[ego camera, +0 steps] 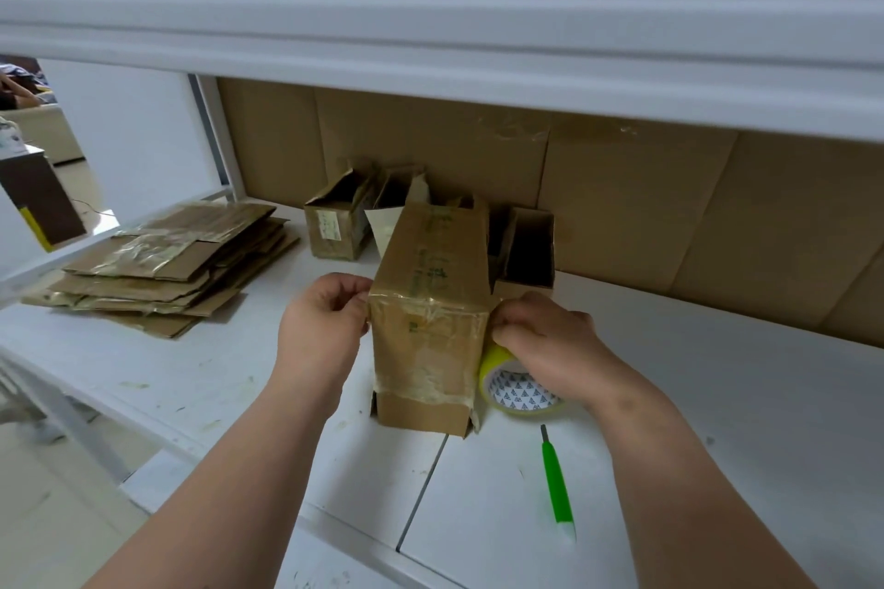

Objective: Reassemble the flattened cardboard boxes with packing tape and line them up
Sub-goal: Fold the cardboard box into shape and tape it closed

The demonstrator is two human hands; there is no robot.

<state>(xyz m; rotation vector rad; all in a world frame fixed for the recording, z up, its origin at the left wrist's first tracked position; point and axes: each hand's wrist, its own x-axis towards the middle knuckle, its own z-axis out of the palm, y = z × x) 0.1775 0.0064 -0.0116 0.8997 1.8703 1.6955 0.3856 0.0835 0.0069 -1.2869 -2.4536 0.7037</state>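
So you've got the box (430, 301) standing on end in the middle of the surface (717, 397), with a band of clear tape running across the top edge of the face toward you. Your left hand (323, 325) has its fingers curled and pinching the tape end at the box's 9 o'clock corner. Your right hand (545, 344) is wrapped around the yellow tape roll (514, 385), pressed up against the 3 o'clock corner.

What I'd watch for: the box is tall and narrow, so if you yank the roll sideways it'll probably tip or skid, since only your left pinch is bracing it. The tape looks wrinkly already; pull it at an angle and I reckon it bunches up or sticks to itself. You'll also need to cut it, and the green cutter (557, 488) is down at 5 o'clock from the box, not touching anything, so you'd have to let go of something and the strip could spring back.

Flat stack (162, 263) sits off at 10 o'clock, and 3 or so assembled boxes (335, 225) are lined up at 12 o'clock against the cardboard backing.
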